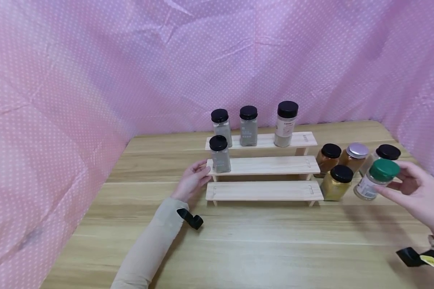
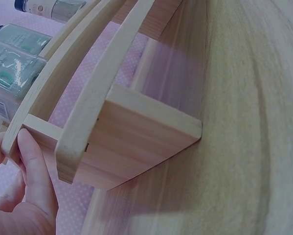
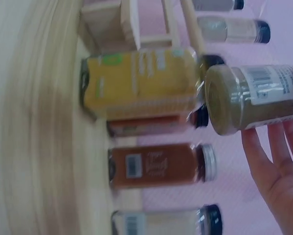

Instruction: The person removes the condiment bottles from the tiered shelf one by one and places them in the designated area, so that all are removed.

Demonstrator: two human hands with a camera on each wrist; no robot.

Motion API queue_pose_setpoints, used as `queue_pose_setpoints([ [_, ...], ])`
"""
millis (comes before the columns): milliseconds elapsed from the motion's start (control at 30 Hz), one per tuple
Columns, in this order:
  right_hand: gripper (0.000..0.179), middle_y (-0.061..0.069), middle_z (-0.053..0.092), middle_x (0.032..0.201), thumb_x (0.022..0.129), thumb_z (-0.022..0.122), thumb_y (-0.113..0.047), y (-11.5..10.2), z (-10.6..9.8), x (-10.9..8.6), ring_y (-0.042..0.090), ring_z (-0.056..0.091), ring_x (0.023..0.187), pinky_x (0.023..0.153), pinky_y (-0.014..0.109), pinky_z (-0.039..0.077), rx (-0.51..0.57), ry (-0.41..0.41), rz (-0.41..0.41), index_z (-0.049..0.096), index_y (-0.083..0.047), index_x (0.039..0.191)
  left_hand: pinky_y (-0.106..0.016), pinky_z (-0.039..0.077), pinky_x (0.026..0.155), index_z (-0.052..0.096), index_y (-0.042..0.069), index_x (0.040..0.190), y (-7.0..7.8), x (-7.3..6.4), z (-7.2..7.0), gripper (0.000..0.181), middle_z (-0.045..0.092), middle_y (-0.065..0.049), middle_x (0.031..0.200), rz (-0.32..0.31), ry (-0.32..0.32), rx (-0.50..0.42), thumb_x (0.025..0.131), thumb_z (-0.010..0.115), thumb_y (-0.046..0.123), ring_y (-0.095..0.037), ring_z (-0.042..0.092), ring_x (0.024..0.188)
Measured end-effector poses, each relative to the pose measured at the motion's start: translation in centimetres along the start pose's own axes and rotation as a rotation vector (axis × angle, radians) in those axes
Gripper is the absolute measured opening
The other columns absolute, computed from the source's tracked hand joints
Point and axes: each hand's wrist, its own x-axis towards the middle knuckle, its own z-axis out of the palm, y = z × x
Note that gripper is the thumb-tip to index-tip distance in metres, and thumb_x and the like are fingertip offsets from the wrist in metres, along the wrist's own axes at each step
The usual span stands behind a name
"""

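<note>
The right hand [image 1: 419, 193] grasps the green-capped jar [image 1: 377, 176] – thumb and fingers parted to its width – and holds it clear of the table [image 1: 260, 241], right of the rack [image 1: 264, 190]; the left hand [image 1: 192, 181] pinches the left end of the rack's middle shelf [image 1: 267, 165].

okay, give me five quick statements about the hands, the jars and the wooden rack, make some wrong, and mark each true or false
1. Three jars stand on the top tier. True.
2. The left hand holds a jar. False: the left hand grips the end of the middle tier.
3. The right hand holds the green-lidded jar. True.
4. The silver-lidded jar stands on the rack. False: the silver-lidded jar stands on the table, past the rack's right end.
5. One black-lidded jar stands on the middle tier. True.
</note>
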Motion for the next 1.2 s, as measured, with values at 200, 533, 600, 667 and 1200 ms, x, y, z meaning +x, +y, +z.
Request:
queue_pose_setpoints([
  [200, 0.061, -0.009, 0.063, 0.109, 0.072, 0.058, 0.031, 1.5, -1.3, -0.1, -0.005, 0.063, 0.094, 0.076, 0.006, 0.049, -0.2, 0.057, 0.122, 0.056, -0.007, 0.119, -0.017, 0.051, 0.077, 0.032, -0.003, 0.143, -0.1, 0.0, -0.1, 0.049, 0.05, -0.003, 0.105, -0.004, 0.019, -0.001, 0.096, 0.046, -0.003, -0.006, 0.056, 0.085],
  [533, 0.06, -0.022, 0.059, 0.11, 0.078, 0.062, 0.02, 4.1, -3.0, -0.5, -0.013, 0.057, 0.099, 0.074, 0.004, 0.048, -0.322, -0.011, 0.235, 0.055, -0.019, 0.123, -0.016, 0.051, 0.075, 0.033, -0.003, 0.143, 0.3, -0.3, -0.2, 0.05, 0.049, -0.001, 0.099, -0.006, 0.028, 0.019, 0.095, 0.049, -0.001, -0.005, 0.055, 0.08],
  [600, 0.06, -0.026, 0.058, 0.107, 0.079, 0.065, 0.016, 3.9, -2.8, -0.4, -0.017, 0.055, 0.096, 0.072, 0.003, 0.047, -0.386, -0.023, 0.278, 0.054, -0.026, 0.12, -0.016, 0.052, 0.075, 0.034, -0.002, 0.142, 0.4, -0.3, -0.2, 0.05, 0.049, -0.001, 0.099, -0.007, 0.033, 0.015, 0.095, 0.05, -0.001, -0.005, 0.055, 0.08],
  [667, 0.06, -0.03, 0.057, 0.104, 0.079, 0.067, 0.013, 3.7, -2.7, -0.3, -0.018, 0.055, 0.093, 0.07, 0.002, 0.046, -0.432, -0.028, 0.31, 0.052, -0.032, 0.115, -0.016, 0.052, 0.075, 0.034, -0.002, 0.142, 0.4, -0.3, -0.2, 0.049, 0.05, -0.001, 0.1, -0.008, 0.031, 0.008, 0.095, 0.05, -0.001, -0.005, 0.055, 0.081],
  [1200, 0.044, -0.041, 0.051, 0.095, 0.08, 0.073, -0.004, 4.5, -3.7, -0.5, -0.026, 0.047, 0.089, 0.07, -0.002, 0.037, -0.577, -0.054, 0.417, 0.051, -0.032, 0.106, -0.015, 0.051, 0.075, 0.031, -0.004, 0.143, 0.1, 0.0, 0.0, 0.048, 0.052, 0.001, 0.098, 0.003, -0.014, 0.011, 0.097, 0.045, -0.002, -0.004, 0.057, 0.081],
])
